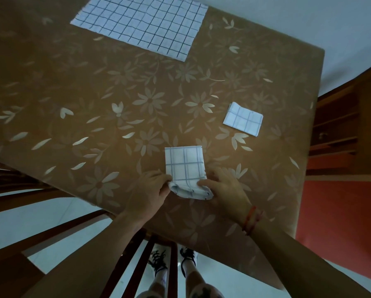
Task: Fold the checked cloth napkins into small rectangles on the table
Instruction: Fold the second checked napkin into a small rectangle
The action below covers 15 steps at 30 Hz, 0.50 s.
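One table (73,104) under a brown flowered cover fills most of the view. Three checked napkins lie on it. The largest, the open napkin (141,24), lies spread flat at the far side, and its far part runs out of view. A wooden chair (124,265) stands at the near edge, its slats under the person's arms, and a wooden cabinet (339,125) stands just past the right edge.

The half-folded napkin (184,166) lies near the near edge, its near end lifted and curled over. Two hands hold that end: the left hand (150,188) pinches its left corner, and the right hand (223,186) has its fingers curled onto the right corner. The small folded napkin (243,119) lies to the right, near the table's right edge, apart from the others.

Bare cover stretches wide between the near napkins and the open one. Two shoes (158,261) show below the edge, and a red bracelet (250,220) circles the right wrist.
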{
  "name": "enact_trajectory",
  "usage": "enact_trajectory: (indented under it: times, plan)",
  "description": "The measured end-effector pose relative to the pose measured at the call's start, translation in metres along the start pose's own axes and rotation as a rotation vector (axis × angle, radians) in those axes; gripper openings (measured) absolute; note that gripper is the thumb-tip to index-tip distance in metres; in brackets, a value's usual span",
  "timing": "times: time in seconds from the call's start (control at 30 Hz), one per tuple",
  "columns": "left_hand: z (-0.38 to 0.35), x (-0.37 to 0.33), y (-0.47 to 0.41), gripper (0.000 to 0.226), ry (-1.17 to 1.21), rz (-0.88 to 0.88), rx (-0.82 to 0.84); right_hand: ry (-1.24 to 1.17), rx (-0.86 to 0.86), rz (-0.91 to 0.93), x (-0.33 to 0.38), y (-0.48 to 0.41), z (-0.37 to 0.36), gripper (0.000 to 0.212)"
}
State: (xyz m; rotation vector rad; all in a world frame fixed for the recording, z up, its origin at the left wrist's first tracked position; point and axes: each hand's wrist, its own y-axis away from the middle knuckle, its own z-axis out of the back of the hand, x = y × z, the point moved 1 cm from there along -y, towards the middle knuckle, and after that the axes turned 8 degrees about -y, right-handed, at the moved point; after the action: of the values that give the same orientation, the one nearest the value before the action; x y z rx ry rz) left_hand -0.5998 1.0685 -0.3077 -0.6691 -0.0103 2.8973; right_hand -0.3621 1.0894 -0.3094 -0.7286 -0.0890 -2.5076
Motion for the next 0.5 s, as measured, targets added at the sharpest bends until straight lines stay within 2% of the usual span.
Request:
enact_trajectory:
  times: [0.13,0.2,0.3,0.4,0.5]
  plan:
    - [-0.001,0.006,0.000,0.027,0.043,-0.056,0.017,-0.169,0.009,0.044,-0.002,-0.013,0.001,0.027]
    - [0.001,0.005,0.002,0.021,-0.029,-0.131,0.020,-0.209,0.049,-0.005,-0.003,-0.018,0.002,0.026]
    - [0.001,0.002,0.007,0.034,-0.126,-0.228,0.025,-0.188,0.101,-0.002,-0.005,-0.023,0.004,0.027]
    - [0.000,0.004,0.006,0.030,-0.100,-0.240,-0.001,-0.159,0.099,-0.019,-0.007,-0.026,0.005,0.026]
    - [0.001,0.007,-0.001,0.023,-0.001,-0.156,0.029,-0.182,0.097,-0.115,-0.008,-0.029,0.007,0.019]
